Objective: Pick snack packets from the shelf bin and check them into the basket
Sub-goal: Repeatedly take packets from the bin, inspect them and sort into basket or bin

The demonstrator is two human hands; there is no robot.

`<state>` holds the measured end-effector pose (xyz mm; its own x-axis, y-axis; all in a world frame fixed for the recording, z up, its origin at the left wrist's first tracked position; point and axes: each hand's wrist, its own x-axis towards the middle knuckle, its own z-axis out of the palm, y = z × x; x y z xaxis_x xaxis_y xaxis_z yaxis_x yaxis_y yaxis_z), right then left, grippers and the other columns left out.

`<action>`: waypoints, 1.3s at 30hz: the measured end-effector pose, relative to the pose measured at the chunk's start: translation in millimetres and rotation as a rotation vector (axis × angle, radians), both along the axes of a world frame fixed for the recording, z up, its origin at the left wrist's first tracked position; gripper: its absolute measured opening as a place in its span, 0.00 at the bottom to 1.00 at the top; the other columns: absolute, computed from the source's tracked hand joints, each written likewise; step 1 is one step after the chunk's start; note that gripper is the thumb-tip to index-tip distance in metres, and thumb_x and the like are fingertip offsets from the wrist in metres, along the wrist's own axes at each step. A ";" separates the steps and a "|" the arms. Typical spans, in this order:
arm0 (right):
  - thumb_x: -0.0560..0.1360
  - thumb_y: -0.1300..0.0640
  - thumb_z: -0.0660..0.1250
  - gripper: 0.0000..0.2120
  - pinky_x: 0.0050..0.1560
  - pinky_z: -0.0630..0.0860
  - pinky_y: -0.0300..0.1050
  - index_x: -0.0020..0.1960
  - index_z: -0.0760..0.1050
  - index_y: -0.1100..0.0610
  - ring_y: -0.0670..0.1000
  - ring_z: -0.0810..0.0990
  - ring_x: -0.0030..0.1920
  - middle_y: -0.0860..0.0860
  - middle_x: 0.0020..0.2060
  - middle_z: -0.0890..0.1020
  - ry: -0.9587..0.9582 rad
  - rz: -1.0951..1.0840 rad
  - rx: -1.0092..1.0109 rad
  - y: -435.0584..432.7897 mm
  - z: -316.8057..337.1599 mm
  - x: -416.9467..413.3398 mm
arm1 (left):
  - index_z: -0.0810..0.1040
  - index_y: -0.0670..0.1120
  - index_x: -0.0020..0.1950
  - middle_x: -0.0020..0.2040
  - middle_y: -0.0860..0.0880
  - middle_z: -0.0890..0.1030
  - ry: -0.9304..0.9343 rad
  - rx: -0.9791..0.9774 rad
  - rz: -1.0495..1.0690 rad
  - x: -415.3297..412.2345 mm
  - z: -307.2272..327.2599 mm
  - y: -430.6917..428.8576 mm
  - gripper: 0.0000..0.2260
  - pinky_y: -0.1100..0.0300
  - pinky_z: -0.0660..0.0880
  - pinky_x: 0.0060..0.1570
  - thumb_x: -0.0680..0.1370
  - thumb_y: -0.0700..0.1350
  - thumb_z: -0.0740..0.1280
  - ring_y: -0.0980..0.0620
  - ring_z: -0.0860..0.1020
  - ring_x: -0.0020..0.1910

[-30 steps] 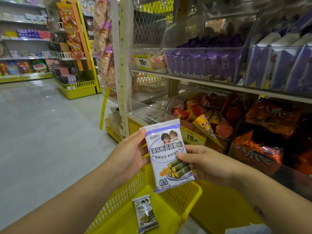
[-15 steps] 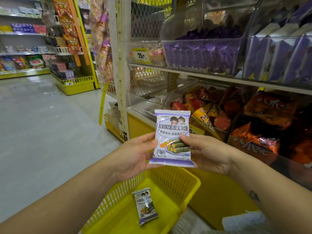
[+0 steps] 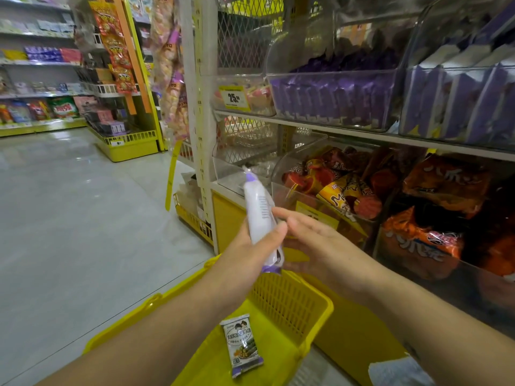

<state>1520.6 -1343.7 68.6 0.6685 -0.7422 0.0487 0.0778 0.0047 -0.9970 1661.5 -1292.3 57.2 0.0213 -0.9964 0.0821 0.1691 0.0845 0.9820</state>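
My left hand [image 3: 250,246] grips a white and purple snack packet [image 3: 260,213], turned edge-on so its back faces right. It is held above the far rim of the yellow basket [image 3: 292,299]. My right hand [image 3: 312,235] is just right of the packet, fingers spread, fingertips close to it; whether they touch is unclear. A second snack packet [image 3: 242,345] lies flat on the basket floor. The clear shelf bin [image 3: 331,96] of purple packets sits on the upper shelf.
Lower shelf bins hold red and orange snack bags [image 3: 337,185] and orange packets [image 3: 423,240]. A price tag [image 3: 232,97] hangs on the upper shelf. A white upright post [image 3: 203,107] stands left of the bins. Grey aisle floor [image 3: 69,218] spreads to the left.
The packet was held face-on by both hands; now it has turned edge-on in my left hand and my right hand has opened beside it.
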 end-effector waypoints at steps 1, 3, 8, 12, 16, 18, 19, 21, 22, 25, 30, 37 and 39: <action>0.78 0.51 0.61 0.16 0.56 0.79 0.48 0.65 0.73 0.46 0.46 0.80 0.58 0.45 0.58 0.82 0.006 -0.030 -0.026 -0.9 -1.2 0.5 | 0.66 0.53 0.73 0.64 0.46 0.79 0.052 0.014 -0.017 1.5 -0.3 0.2 0.27 0.43 0.76 0.60 0.75 0.51 0.67 0.45 0.78 0.62; 0.79 0.57 0.62 0.14 0.55 0.79 0.47 0.63 0.73 0.46 0.46 0.81 0.56 0.45 0.57 0.82 0.007 -0.146 -0.078 -5.0 -1.9 0.2 | 0.69 0.49 0.71 0.61 0.43 0.81 0.124 0.017 -0.058 7.1 -0.7 0.1 0.24 0.43 0.79 0.56 0.75 0.43 0.65 0.42 0.80 0.59; 0.78 0.60 0.64 0.15 0.54 0.80 0.49 0.61 0.72 0.47 0.48 0.83 0.54 0.48 0.54 0.83 -0.117 -0.280 -0.055 -15.4 4.4 -6.1 | 0.70 0.50 0.68 0.60 0.43 0.82 0.119 0.074 -0.193 17.4 -5.2 -1.9 0.23 0.49 0.80 0.53 0.74 0.38 0.66 0.43 0.80 0.59; 0.77 0.63 0.65 0.16 0.52 0.81 0.52 0.60 0.72 0.47 0.52 0.81 0.55 0.53 0.55 0.81 -0.073 -0.314 -0.218 -16.0 7.3 -12.1 | 0.64 0.58 0.73 0.63 0.51 0.80 -0.109 -0.006 -0.073 16.3 -7.5 -3.8 0.27 0.44 0.75 0.62 0.79 0.34 0.63 0.49 0.79 0.62; 0.76 0.59 0.67 0.19 0.46 0.81 0.42 0.58 0.71 0.35 0.46 0.81 0.55 0.45 0.52 0.80 -0.042 -0.317 -0.426 -10.8 7.2 -10.6 | 0.53 0.74 0.69 0.61 0.61 0.78 -0.193 -0.099 0.030 15.9 -11.2 -7.0 0.35 0.48 0.79 0.56 0.81 0.36 0.62 0.56 0.80 0.59; 0.77 0.58 0.66 0.22 0.46 0.80 0.38 0.58 0.71 0.30 0.43 0.81 0.54 0.41 0.51 0.81 -0.059 -0.283 -0.480 -7.4 10.0 -10.4 | 0.53 0.71 0.73 0.60 0.59 0.80 -0.150 -0.106 0.027 16.2 -13.7 -9.6 0.35 0.49 0.81 0.53 0.81 0.36 0.62 0.55 0.80 0.58; 0.77 0.58 0.66 0.22 0.48 0.80 0.38 0.58 0.72 0.30 0.43 0.81 0.54 0.40 0.52 0.82 -0.070 -0.247 -0.487 -6.6 11.7 -11.0 | 0.54 0.69 0.74 0.60 0.57 0.81 -0.113 -0.095 0.019 17.2 -14.4 -10.8 0.34 0.50 0.81 0.51 0.81 0.36 0.62 0.54 0.80 0.59; 0.78 0.58 0.63 0.20 0.51 0.80 0.40 0.62 0.72 0.35 0.45 0.82 0.55 0.42 0.54 0.83 -0.090 -0.172 -0.456 -5.4 16.0 -12.9 | 0.59 0.65 0.74 0.61 0.51 0.81 -0.011 -0.057 -0.026 20.8 -14.1 -11.9 0.31 0.48 0.80 0.50 0.81 0.34 0.61 0.50 0.80 0.60; 0.78 0.59 0.62 0.19 0.53 0.80 0.41 0.64 0.72 0.39 0.46 0.82 0.56 0.44 0.55 0.83 -0.096 -0.140 -0.414 -5.8 17.0 -14.4 | 0.62 0.64 0.73 0.61 0.49 0.81 0.040 -0.040 -0.054 23.1 -13.8 -12.2 0.30 0.47 0.80 0.49 0.80 0.34 0.61 0.47 0.80 0.60; 0.78 0.64 0.61 0.19 0.54 0.80 0.44 0.67 0.73 0.49 0.50 0.82 0.57 0.48 0.56 0.83 -0.063 -0.039 -0.251 -8.5 17.2 -19.9 | 0.68 0.63 0.69 0.61 0.45 0.81 0.162 -0.028 -0.084 32.7 -10.8 -14.3 0.28 0.45 0.80 0.47 0.77 0.36 0.64 0.43 0.80 0.59; 0.75 0.60 0.66 0.20 0.53 0.79 0.48 0.64 0.73 0.45 0.52 0.82 0.56 0.48 0.54 0.84 0.110 0.053 -0.241 -10.7 16.7 -28.2 | 0.65 0.63 0.72 0.60 0.44 0.82 0.228 0.001 -0.038 45.9 -7.4 -17.2 0.33 0.44 0.80 0.45 0.72 0.38 0.67 0.42 0.81 0.58; 0.74 0.70 0.66 0.28 0.53 0.79 0.47 0.71 0.67 0.53 0.54 0.80 0.59 0.51 0.58 0.83 0.168 0.108 -0.237 -14.4 19.2 -37.0 | 0.58 0.65 0.75 0.58 0.44 0.83 0.201 0.046 -0.007 43.6 -5.1 -14.9 0.38 0.44 0.81 0.43 0.71 0.40 0.69 0.42 0.82 0.56; 0.73 0.72 0.66 0.30 0.56 0.79 0.49 0.71 0.67 0.52 0.54 0.80 0.60 0.51 0.58 0.82 0.188 0.111 -0.274 -14.8 19.0 -37.2 | 0.58 0.64 0.74 0.57 0.45 0.83 0.192 0.039 0.011 43.2 -4.2 -15.0 0.38 0.46 0.81 0.42 0.70 0.40 0.70 0.43 0.82 0.56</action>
